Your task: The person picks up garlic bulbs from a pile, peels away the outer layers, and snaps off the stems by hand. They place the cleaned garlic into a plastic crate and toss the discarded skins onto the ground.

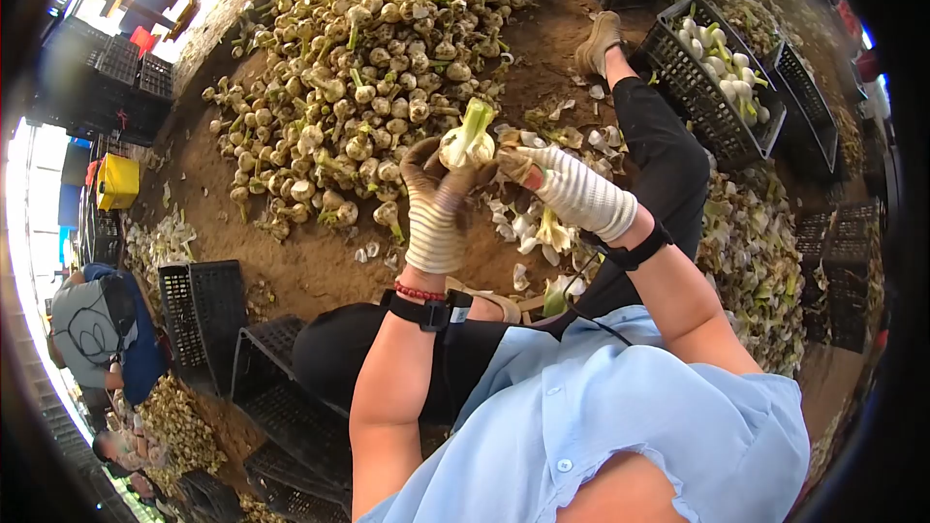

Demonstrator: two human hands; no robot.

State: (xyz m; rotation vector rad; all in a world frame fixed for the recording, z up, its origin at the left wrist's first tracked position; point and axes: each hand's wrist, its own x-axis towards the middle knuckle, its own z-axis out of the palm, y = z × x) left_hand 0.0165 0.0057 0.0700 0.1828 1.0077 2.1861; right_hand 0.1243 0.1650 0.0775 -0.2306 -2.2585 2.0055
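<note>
A garlic bulb (pixel 467 147) with a short green stem pointing up is held in front of me, over the near edge of a large heap of garlic bulbs (pixel 358 87). My left hand (pixel 436 203), in a striped glove with a dirty palm, has its fingers wrapped round the bulb from below and the left. Close by the bulb's right side is my right hand (pixel 562 184), also gloved, with fingers bent together; what its fingertips hold, if anything, is too small to make out. Loose peeled skins (pixel 528 232) lie on the soil just below the hands.
A black crate (pixel 712 87) of whitish bulbs stands at the upper right, beyond my stretched leg. Black crates (pixel 203 320) stand at the lower left, a yellow container (pixel 118 182) farther back. People (pixel 102 329) are at the far left. Skins (pixel 751 261) cover the ground at right.
</note>
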